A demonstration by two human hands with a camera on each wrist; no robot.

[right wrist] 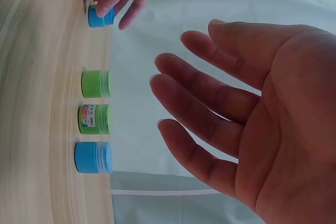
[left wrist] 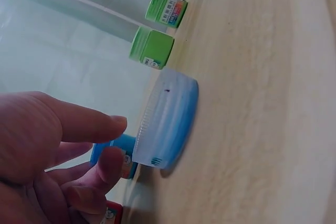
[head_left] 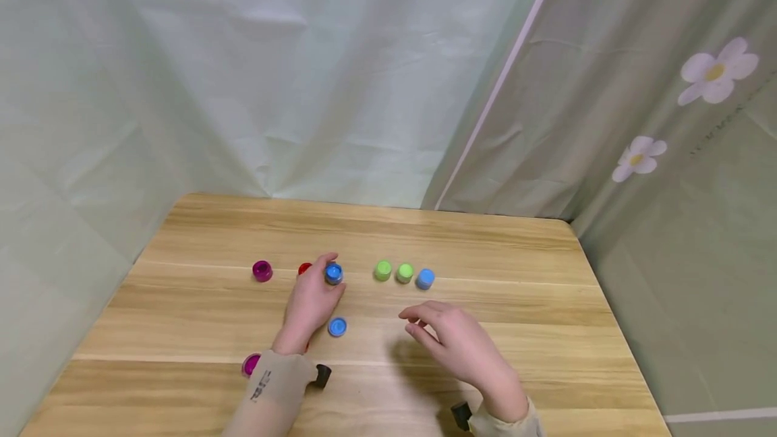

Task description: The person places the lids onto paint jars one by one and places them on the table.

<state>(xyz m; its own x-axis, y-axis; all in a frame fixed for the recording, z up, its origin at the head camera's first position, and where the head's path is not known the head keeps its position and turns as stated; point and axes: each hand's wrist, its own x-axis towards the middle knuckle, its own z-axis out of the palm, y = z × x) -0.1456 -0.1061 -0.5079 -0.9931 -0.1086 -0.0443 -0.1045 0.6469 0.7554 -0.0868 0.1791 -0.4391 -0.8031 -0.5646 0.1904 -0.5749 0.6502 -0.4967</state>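
My left hand (head_left: 312, 295) is at an uncapped blue paint jar (head_left: 334, 274) standing on the table, its thumb and forefinger spread apart on either side. In the right wrist view, one fingertip overlaps the jar; firm contact cannot be told. A red jar (head_left: 305, 267) is partly hidden behind the same hand. Nearer me lies a ribbed translucent lid (left wrist: 168, 119) with blue in it. My right hand (head_left: 455, 339) hovers over the table, fingers loosely bent, holding nothing. Beyond it stand two green jars (head_left: 382, 270) and a lighter blue jar (head_left: 425, 279), all capped.
On the left stands an open magenta jar (head_left: 262, 270). A magenta lid (head_left: 251, 364) lies beside the left sleeve (head_left: 273, 390), and a bit of red shows by that wrist. Pale curtains (head_left: 340, 86) hang behind and beside the wooden table (head_left: 516, 248).
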